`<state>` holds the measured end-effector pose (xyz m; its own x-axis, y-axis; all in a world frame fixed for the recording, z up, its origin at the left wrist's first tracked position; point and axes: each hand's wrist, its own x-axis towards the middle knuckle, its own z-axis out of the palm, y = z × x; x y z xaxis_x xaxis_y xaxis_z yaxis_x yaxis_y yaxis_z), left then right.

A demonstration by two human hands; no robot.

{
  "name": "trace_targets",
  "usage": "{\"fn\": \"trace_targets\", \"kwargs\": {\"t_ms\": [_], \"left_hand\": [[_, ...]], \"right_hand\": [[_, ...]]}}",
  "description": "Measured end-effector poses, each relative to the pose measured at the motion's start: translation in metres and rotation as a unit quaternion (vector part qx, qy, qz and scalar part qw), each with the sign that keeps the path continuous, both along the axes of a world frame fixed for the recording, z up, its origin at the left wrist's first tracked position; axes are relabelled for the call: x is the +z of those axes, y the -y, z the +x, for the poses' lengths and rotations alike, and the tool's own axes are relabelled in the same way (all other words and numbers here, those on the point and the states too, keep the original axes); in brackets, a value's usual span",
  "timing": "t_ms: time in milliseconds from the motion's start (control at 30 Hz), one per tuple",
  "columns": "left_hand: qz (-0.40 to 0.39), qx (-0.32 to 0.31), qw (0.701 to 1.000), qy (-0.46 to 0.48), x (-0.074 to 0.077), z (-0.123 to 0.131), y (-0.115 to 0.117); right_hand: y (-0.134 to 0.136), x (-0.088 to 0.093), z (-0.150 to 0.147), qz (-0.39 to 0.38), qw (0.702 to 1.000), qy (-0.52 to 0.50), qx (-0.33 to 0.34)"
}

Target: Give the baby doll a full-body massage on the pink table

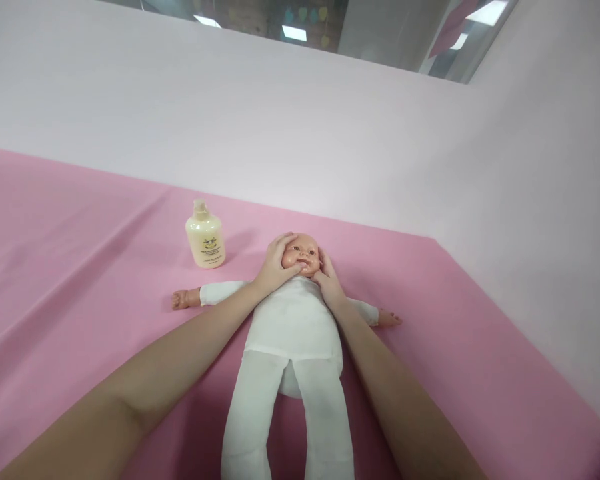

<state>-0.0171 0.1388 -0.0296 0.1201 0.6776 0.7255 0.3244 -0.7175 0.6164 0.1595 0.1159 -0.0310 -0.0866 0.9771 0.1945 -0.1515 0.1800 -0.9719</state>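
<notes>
A baby doll (294,320) with a white cloth body lies on its back, arms stretched out to both sides and legs toward me. My left hand (276,267) cups the left side of its head, fingers curved up over the temple and thumb by the chin. On the other side, my right hand (329,280) is wrapped round the cheek and jaw, with its thumb under the chin. Some fingertips are hidden behind the head. The doll's feet lie outside the view.
A pale yellow pump bottle (206,237) stands upright left of the doll's head, above its outstretched arm. Pink cloth (105,267) with creases at left covers the surface. A white wall (280,127) rises behind and at right, with a window (380,30) above.
</notes>
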Motion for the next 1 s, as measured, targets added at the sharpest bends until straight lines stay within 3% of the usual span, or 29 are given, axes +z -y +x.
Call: {"fn": "trace_targets", "kwargs": {"t_ms": [533,1000], "left_hand": [[0.028,-0.022,0.999,0.004,-0.002,-0.004,-0.002],[0.025,-0.019,1.000,0.004,0.001,-0.002,0.001]], "right_hand": [[0.009,0.011,-0.001,-0.017,0.998,0.051,0.015],[0.019,0.024,-0.009,-0.021,0.993,0.108,-0.030]]}}
